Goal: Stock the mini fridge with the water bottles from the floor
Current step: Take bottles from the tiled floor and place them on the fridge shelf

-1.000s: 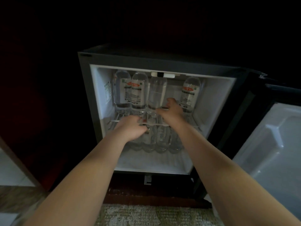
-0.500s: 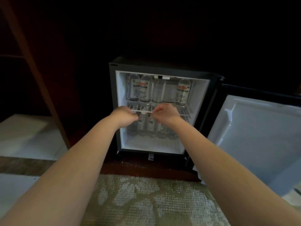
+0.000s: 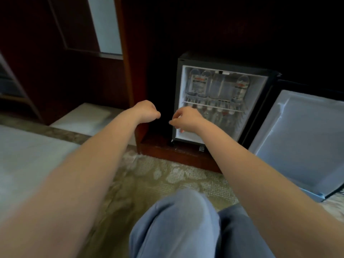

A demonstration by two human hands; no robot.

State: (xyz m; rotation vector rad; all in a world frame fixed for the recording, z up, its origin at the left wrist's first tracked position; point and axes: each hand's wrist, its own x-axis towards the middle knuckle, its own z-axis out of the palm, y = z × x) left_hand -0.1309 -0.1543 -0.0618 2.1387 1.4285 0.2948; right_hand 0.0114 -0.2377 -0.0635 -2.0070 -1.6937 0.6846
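Observation:
The mini fridge (image 3: 178,101) stands open inside a dark wooden cabinet. Several clear water bottles (image 3: 202,84) with red-and-white labels stand on its wire shelf (image 3: 214,106), and more bottles (image 3: 221,116) lie underneath it. My left hand (image 3: 147,112) hangs in the air left of the fridge, fingers loosely curled, holding nothing. My right hand (image 3: 186,119) hovers before the fridge's lower left corner, fingers relaxed and empty. Neither hand touches the fridge or a bottle.
The fridge door (image 3: 301,138) is swung wide open to the right, its white inner side facing me. A patterned carpet (image 3: 149,175) covers the floor in front. My knees in blue trousers (image 3: 178,224) fill the bottom. A white tiled floor (image 3: 83,116) lies left.
Both hands have let go of the wire shelf and pulled back from the fridge. My view has drawn away and turned left, so the fridge now looks smaller and my knees show.

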